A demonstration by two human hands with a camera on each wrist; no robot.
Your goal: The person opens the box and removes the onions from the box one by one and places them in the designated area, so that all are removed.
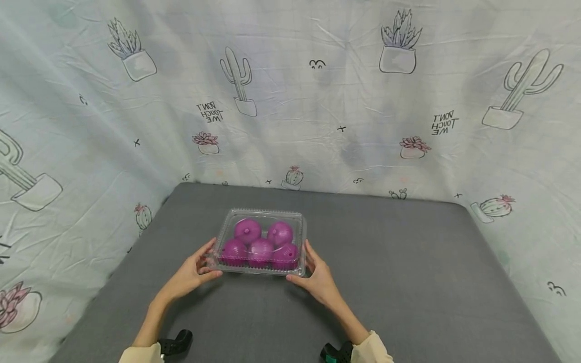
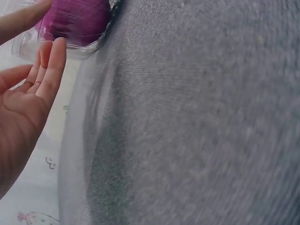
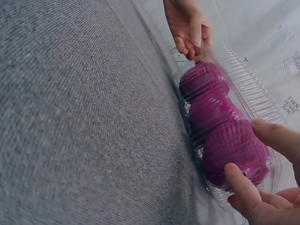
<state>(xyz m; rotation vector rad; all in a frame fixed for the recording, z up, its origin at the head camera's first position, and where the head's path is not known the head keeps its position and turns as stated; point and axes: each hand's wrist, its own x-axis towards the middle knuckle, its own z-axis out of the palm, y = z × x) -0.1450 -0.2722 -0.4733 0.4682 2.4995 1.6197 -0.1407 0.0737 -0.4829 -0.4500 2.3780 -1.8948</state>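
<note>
Head view: a clear, rectangular, ribbed plastic clamshell box [image 1: 263, 212], with five round, glossy purple balls [image 1: 260, 253] inside, is at the far left-of-centre part of the grey cloth-covered table [image 1: 386, 282]. The person's left hand [image 1: 189, 276] grasps the box's left end between thumb and fingers; the right hand [image 1: 320, 280] grasps its right end likewise. Whether the box's base touches the cloth is hard to tell. Behind hangs a white curtain printed with potted cacti [image 1: 290, 101].
</note>
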